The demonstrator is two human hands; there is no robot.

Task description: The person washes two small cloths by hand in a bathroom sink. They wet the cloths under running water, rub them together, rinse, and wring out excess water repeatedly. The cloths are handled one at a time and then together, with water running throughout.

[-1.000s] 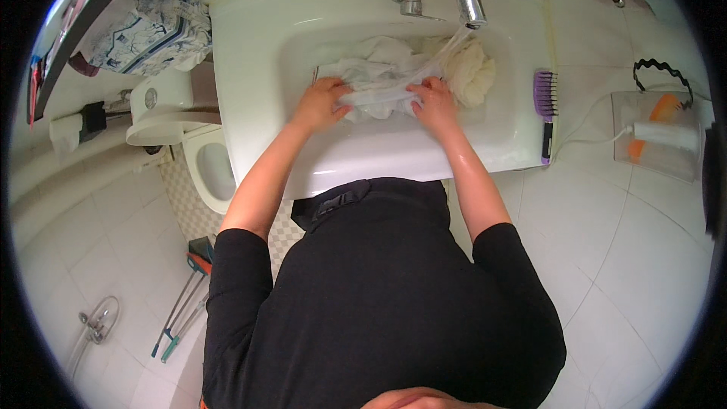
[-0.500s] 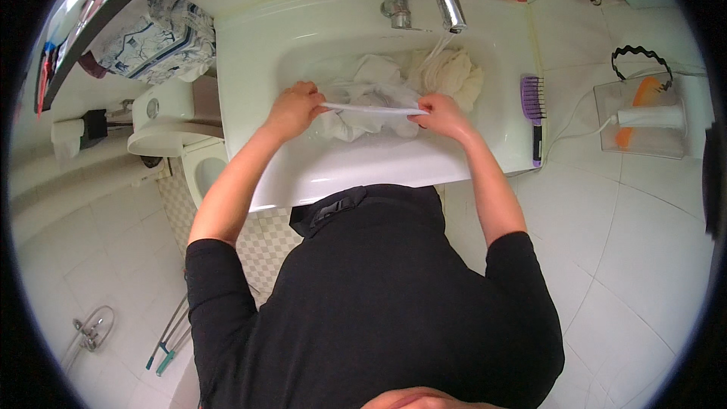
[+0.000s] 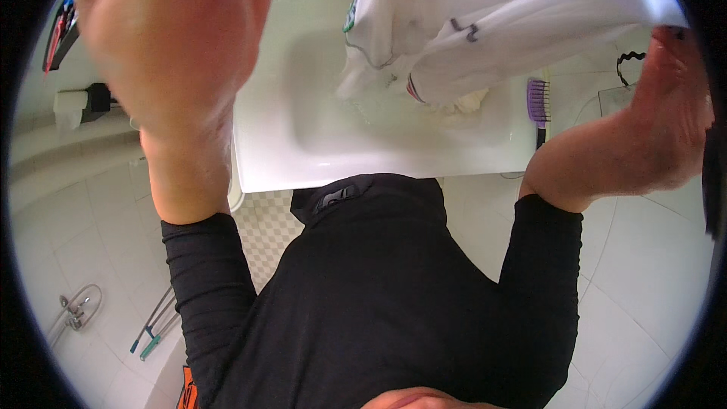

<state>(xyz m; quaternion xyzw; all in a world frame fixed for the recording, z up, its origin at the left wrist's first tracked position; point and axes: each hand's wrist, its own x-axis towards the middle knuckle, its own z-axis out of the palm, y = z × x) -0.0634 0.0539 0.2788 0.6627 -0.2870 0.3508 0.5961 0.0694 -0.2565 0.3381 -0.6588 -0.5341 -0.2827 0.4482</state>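
Observation:
A wet white garment (image 3: 485, 23), with dark printed marks and a green-edged patch at its left border, hangs stretched over the basin. Its lower folds come down close to the water. My right hand (image 3: 674, 83), raised at the far right, grips the garment's right end; part of that hand is cut off by the picture's edge. Very close and blurred, my left hand (image 3: 178, 23) fills the upper left, and its fingers lie beyond the top edge. Below the garment, a cream cloth (image 3: 469, 101) shows in the white washbasin (image 3: 303, 170).
A purple hairbrush (image 3: 538, 102) lies on the basin's right rim. At the left wall hangs a toilet-paper holder (image 3: 95, 104). A shower fitting (image 3: 76, 310) and green-tipped poles (image 3: 155, 337) are at the lower left. The garment hides the tap area.
Both hands have risen from the basin and spread apart. The white garment has come up out of the water and now hangs unfolded, covering the tap from view.

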